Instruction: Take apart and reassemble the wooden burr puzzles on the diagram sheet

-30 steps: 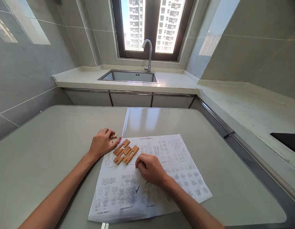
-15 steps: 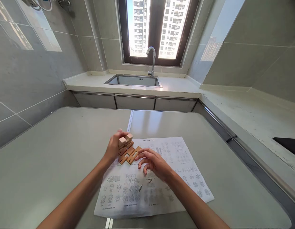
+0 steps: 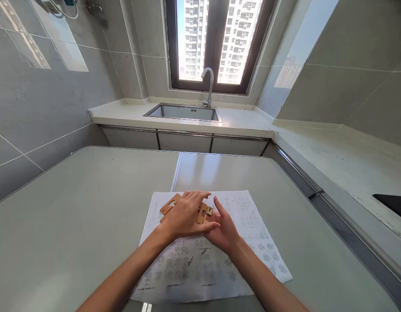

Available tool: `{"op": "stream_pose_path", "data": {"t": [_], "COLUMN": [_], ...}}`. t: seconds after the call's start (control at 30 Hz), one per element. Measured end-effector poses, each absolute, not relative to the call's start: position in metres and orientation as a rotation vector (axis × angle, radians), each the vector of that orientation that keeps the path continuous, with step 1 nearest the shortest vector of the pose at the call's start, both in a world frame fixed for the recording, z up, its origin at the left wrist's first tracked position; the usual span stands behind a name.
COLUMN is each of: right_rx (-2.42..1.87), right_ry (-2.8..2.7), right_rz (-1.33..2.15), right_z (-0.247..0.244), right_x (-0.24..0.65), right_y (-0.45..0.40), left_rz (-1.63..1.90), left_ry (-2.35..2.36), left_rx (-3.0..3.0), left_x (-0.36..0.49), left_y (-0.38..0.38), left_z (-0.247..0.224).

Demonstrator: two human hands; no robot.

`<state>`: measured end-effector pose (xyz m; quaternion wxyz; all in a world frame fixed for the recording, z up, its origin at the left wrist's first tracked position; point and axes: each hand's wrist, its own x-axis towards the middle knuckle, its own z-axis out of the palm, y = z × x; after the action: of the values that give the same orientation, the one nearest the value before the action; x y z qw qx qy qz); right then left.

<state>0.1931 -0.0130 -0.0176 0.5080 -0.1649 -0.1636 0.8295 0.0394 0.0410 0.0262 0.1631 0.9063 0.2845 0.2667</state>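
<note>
Flat wooden puzzle pieces with slots (image 3: 170,203) lie on the printed sheet (image 3: 252,255), partly under my left hand (image 3: 184,216). That hand is open, palm down, its fingers stretched over the pieces and its thumb pointing right. Between the two hands more wooden puzzle pieces (image 3: 203,213) show, one with a dark number on its end. My right hand (image 3: 223,229) is open beside them, thumb raised and palm turned to the left. Its fingers are partly hidden behind my left hand, and whether they touch the pieces I cannot tell.
The sheet, covered in small diagrams, lies on a pale grey table (image 3: 73,225) with a seam down its middle. Past the far edge is a counter (image 3: 242,119) with a sink (image 3: 184,113) and a tap (image 3: 209,86). Another counter (image 3: 356,160) runs along the right.
My left hand has let go of the upright wooden blocks and moved right, over the pieces. My right hand has turned with its thumb up and come close against the left.
</note>
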Motion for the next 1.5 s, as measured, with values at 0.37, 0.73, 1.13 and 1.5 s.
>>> {"op": "stream_pose_path", "data": {"t": [0.37, 0.73, 1.13, 1.5], "right_rx": [-0.523, -0.617, -1.093, -1.542], "right_ry": [-0.514, -0.576, -0.834, -1.397], "right_rz": [2.021, 1.993, 1.475, 0.756], "right_z": [-0.017, -0.017, -0.016, -0.027], "right_x": [0.194, 0.193, 0.197, 0.195], "right_y": [-0.012, -0.018, -0.019, -0.022], "left_rz": [0.599, 0.694, 0.959, 0.697], "left_ry": [0.837, 0.734, 0.678, 0.488], "left_rx": [1.939, 1.703, 1.009, 0.708], "left_x": [0.002, 0.001, 0.013, 0.014], "left_y": [0.048, 0.041, 0.033, 0.032], "left_z": [0.017, 0.01, 0.008, 0.006]}}
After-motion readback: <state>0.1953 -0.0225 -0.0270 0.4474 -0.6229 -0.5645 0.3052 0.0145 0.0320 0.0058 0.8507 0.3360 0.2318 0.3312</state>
